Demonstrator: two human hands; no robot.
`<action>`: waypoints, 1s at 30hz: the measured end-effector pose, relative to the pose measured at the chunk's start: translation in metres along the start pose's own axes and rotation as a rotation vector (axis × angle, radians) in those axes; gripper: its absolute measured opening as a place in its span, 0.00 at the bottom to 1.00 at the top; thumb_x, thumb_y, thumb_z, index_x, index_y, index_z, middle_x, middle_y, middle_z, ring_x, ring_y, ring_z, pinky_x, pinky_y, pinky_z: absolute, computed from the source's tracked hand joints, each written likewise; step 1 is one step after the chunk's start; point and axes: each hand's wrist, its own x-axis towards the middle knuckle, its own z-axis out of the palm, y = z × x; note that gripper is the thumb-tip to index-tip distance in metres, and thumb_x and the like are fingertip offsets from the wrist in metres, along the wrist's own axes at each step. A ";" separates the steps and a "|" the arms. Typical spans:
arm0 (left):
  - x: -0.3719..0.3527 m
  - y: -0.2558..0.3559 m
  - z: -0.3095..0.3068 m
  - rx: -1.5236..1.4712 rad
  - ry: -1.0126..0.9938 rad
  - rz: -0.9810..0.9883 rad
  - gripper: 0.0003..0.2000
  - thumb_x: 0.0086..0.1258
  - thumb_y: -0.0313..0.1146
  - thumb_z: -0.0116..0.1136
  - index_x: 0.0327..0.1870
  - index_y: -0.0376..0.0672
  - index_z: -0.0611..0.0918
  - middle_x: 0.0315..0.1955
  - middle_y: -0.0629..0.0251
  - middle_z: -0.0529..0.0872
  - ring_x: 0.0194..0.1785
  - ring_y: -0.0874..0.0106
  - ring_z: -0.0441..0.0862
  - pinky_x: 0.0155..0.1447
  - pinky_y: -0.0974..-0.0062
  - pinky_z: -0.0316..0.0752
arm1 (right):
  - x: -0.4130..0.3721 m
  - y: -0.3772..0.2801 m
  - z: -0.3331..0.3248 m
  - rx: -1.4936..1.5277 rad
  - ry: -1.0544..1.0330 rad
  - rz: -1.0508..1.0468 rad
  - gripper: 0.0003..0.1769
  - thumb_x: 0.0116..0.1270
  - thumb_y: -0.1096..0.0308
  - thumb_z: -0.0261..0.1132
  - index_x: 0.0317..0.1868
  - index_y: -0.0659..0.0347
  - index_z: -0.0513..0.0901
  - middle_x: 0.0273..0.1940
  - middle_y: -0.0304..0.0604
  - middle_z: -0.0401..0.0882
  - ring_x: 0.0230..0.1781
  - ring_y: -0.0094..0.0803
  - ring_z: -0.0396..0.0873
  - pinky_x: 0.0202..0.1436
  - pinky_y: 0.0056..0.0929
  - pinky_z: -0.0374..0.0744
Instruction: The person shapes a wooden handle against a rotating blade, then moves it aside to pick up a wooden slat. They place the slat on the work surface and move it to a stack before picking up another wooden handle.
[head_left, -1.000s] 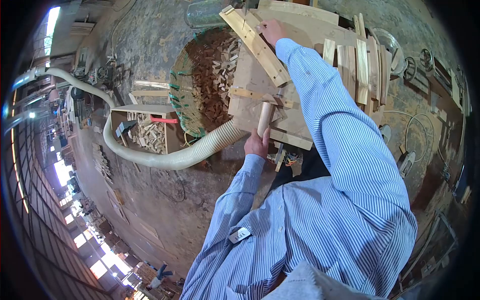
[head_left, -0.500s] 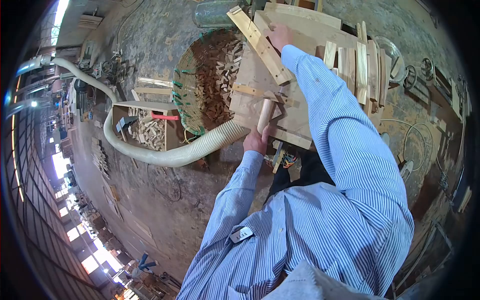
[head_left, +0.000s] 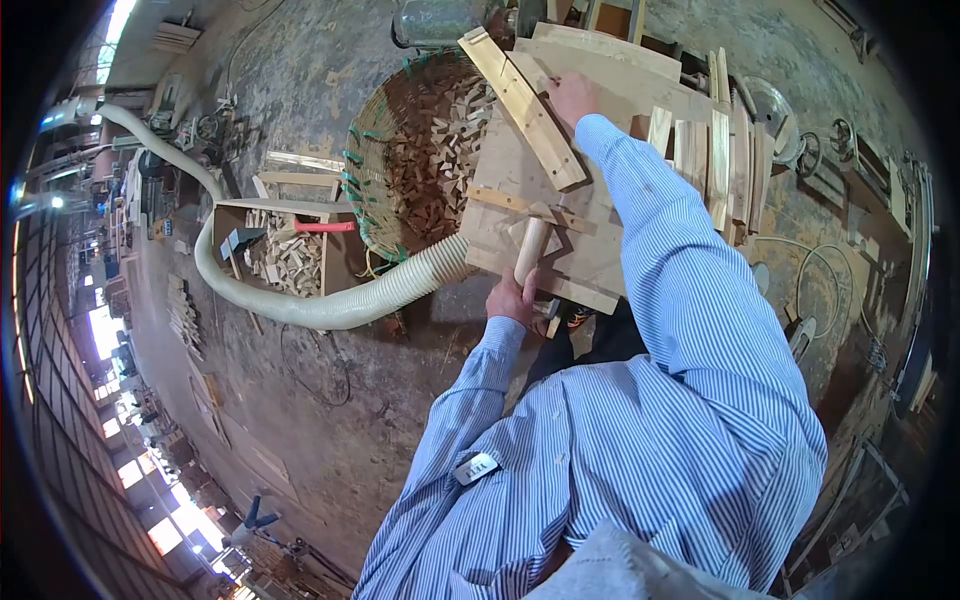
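Observation:
My left hand point(head_left: 511, 299) is closed around the near end of a pale wooden piece point(head_left: 531, 248) at the front edge of a flat board tabletop point(head_left: 600, 215). The piece's far end meets a narrow wooden strip point(head_left: 496, 198) fixed across the board. Farther out, my right hand point(head_left: 573, 97) rests on the board with its fingers curled, close beside a long wooden bar point(head_left: 525, 108) with holes in it. What those fingers hold, if anything, is hidden.
A wicker basket point(head_left: 367, 165) of wood offcuts stands left of the board. Below it runs a ribbed hose point(head_left: 350, 309), beside a wooden box point(head_left: 340, 255) of offcuts with a red-handled tool point(head_left: 324, 227). Several wood strips point(head_left: 718, 160) lie at the board's right.
The whole view has shifted slightly. Both hands keep nearly the same places on the board, and my left hand still grips the wooden piece.

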 end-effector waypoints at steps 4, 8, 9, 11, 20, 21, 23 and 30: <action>-0.011 -0.005 -0.003 -0.034 -0.020 -0.008 0.28 0.77 0.61 0.52 0.46 0.38 0.78 0.31 0.40 0.88 0.40 0.40 0.86 0.44 0.45 0.80 | -0.002 -0.021 0.006 0.083 -0.061 0.035 0.15 0.66 0.53 0.68 0.41 0.54 0.92 0.43 0.51 0.90 0.47 0.54 0.86 0.56 0.49 0.82; -0.018 -0.004 -0.010 -0.045 -0.037 -0.023 0.27 0.77 0.60 0.53 0.47 0.38 0.78 0.31 0.41 0.88 0.40 0.40 0.86 0.44 0.45 0.80 | 0.011 -0.025 0.015 0.113 -0.071 0.025 0.18 0.69 0.48 0.68 0.43 0.52 0.93 0.43 0.49 0.91 0.44 0.50 0.88 0.53 0.47 0.82; -0.019 -0.003 -0.011 -0.046 -0.038 -0.023 0.27 0.77 0.60 0.53 0.47 0.38 0.78 0.31 0.41 0.88 0.40 0.40 0.86 0.44 0.45 0.80 | 0.015 -0.027 0.018 0.112 -0.072 0.025 0.18 0.69 0.48 0.68 0.43 0.52 0.93 0.43 0.49 0.91 0.44 0.50 0.88 0.53 0.47 0.82; -0.017 -0.004 -0.011 -0.062 -0.057 -0.028 0.27 0.77 0.60 0.53 0.48 0.38 0.78 0.31 0.41 0.88 0.40 0.40 0.86 0.45 0.45 0.80 | 0.022 -0.028 0.024 0.097 -0.036 0.030 0.18 0.68 0.48 0.68 0.43 0.53 0.93 0.43 0.49 0.91 0.45 0.50 0.87 0.54 0.46 0.82; -0.007 0.005 -0.011 -0.101 -0.075 -0.045 0.26 0.77 0.58 0.53 0.48 0.38 0.78 0.32 0.41 0.88 0.40 0.41 0.87 0.45 0.47 0.79 | 0.047 -0.025 0.036 0.188 -0.037 0.071 0.18 0.68 0.49 0.69 0.41 0.55 0.92 0.43 0.50 0.90 0.45 0.49 0.87 0.54 0.47 0.81; -0.005 0.006 -0.011 -0.099 -0.082 -0.045 0.26 0.77 0.58 0.53 0.48 0.38 0.78 0.32 0.41 0.88 0.40 0.41 0.87 0.45 0.47 0.79 | 0.048 -0.022 0.037 0.185 -0.039 0.078 0.18 0.68 0.49 0.69 0.41 0.55 0.92 0.43 0.50 0.90 0.45 0.49 0.87 0.54 0.47 0.81; 0.003 0.012 -0.011 -0.083 -0.080 -0.030 0.26 0.78 0.58 0.52 0.45 0.37 0.76 0.32 0.41 0.88 0.41 0.41 0.87 0.46 0.46 0.80 | 0.057 -0.021 0.035 0.138 -0.008 0.019 0.17 0.69 0.50 0.70 0.42 0.56 0.92 0.42 0.50 0.90 0.44 0.49 0.87 0.53 0.46 0.81; 0.031 0.031 -0.007 -0.041 -0.058 -0.014 0.25 0.78 0.58 0.52 0.44 0.38 0.75 0.30 0.41 0.87 0.38 0.41 0.86 0.43 0.45 0.80 | 0.092 -0.015 0.031 0.133 -0.016 0.047 0.16 0.69 0.51 0.70 0.44 0.54 0.92 0.42 0.49 0.91 0.44 0.48 0.88 0.54 0.46 0.82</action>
